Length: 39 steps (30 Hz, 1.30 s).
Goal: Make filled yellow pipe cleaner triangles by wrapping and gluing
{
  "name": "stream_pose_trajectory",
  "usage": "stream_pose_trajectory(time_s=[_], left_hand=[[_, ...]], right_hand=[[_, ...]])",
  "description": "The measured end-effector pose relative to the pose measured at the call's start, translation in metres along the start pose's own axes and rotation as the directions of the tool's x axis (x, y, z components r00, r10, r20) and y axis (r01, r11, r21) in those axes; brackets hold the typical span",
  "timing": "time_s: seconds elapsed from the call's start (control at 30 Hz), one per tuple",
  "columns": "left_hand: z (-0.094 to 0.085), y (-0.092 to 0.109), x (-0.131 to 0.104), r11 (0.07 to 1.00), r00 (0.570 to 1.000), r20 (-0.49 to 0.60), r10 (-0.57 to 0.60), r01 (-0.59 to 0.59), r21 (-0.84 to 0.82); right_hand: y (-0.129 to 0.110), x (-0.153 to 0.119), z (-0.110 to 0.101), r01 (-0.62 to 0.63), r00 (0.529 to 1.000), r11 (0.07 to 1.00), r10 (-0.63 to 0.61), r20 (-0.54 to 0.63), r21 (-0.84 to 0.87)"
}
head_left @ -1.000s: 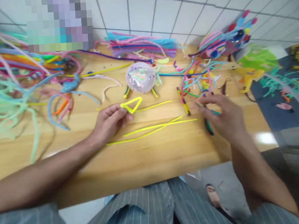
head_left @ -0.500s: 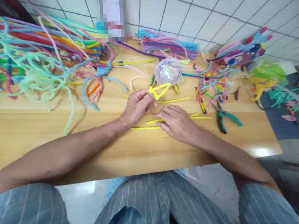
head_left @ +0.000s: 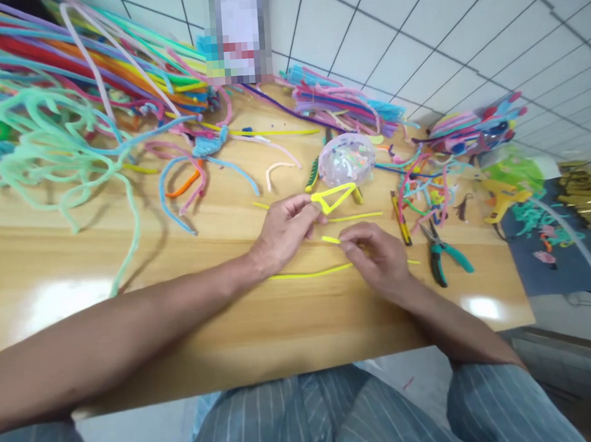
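Note:
My left hand (head_left: 291,229) pinches one corner of a yellow pipe cleaner bent into a triangle (head_left: 340,194), held just above the table. To its right, my right hand (head_left: 378,256) is closed on a straight yellow pipe cleaner (head_left: 331,239), whose short end sticks out leftward from the fingertips. A yellow stem (head_left: 309,274) lies on the table below the hands and passes behind the right one. Another yellow stem (head_left: 358,216) lies beyond them. Behind the triangle stands a clear round plastic bowl (head_left: 346,161) with small bright bits in it.
Pliers (head_left: 442,255) and a yellow cutter knife (head_left: 402,221) lie right of my right hand. A yellow glue gun (head_left: 507,200) sits near the table's right end. Tangled mint pipe cleaners (head_left: 65,148) spread at left; a pink and purple bundle (head_left: 335,102) lies along the wall.
My right hand has picked a yellow pipe cleaner up off the table and raised its end toward the triangle. My left hand keeps its hold. The whole view has shifted slightly.

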<state>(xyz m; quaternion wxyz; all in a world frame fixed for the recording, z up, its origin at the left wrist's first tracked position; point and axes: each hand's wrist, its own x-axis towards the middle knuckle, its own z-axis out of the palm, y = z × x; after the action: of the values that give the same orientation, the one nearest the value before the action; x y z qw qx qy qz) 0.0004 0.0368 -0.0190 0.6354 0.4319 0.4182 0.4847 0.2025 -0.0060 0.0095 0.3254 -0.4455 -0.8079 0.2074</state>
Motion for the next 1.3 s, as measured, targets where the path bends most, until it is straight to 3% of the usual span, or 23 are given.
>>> stream_pose_trajectory(time_s=[0.13, 0.23, 0.43, 0.6, 1.03, 1.23, 1.3], left_hand=[[0.002, 0.000, 0.000, 0.996, 0.998, 0.011, -0.065, 0.065, -0.067], [0.004, 0.000, -0.002, 0.989, 0.994, 0.019, -0.106, 0.107, -0.104], [0.009, 0.000, -0.007, 0.983, 0.992, 0.023, -0.125, 0.127, -0.133], [0.012, 0.000, -0.009, 0.985, 0.993, 0.014, -0.115, 0.116, -0.130], [0.008, -0.003, -0.013, 0.995, 0.996, 0.009, -0.088, 0.088, 0.043], [0.009, -0.003, -0.012, 0.996, 0.996, 0.031, -0.088, 0.087, 0.011], [0.008, -0.004, -0.012, 0.996, 0.995, 0.038, -0.087, 0.086, 0.014]], right_hand=[[0.011, 0.011, 0.001, -0.114, 0.978, 0.985, 0.134, -0.160, 0.132], [0.016, 0.020, 0.004, -0.128, 0.960, 0.970, 0.174, -0.221, 0.209], [0.015, 0.020, 0.010, -0.125, 0.960, 0.987, 0.145, -0.241, 0.097], [0.013, 0.020, 0.007, -0.041, 0.949, 0.999, 0.043, -0.312, 0.016], [0.018, 0.025, 0.000, -0.017, 0.941, 0.997, -0.010, -0.338, -0.077], [0.012, 0.021, 0.000, 0.122, 0.977, 0.992, -0.123, -0.175, -0.016], [0.013, 0.020, -0.001, 0.129, 0.975, 0.991, -0.132, -0.180, -0.025]])
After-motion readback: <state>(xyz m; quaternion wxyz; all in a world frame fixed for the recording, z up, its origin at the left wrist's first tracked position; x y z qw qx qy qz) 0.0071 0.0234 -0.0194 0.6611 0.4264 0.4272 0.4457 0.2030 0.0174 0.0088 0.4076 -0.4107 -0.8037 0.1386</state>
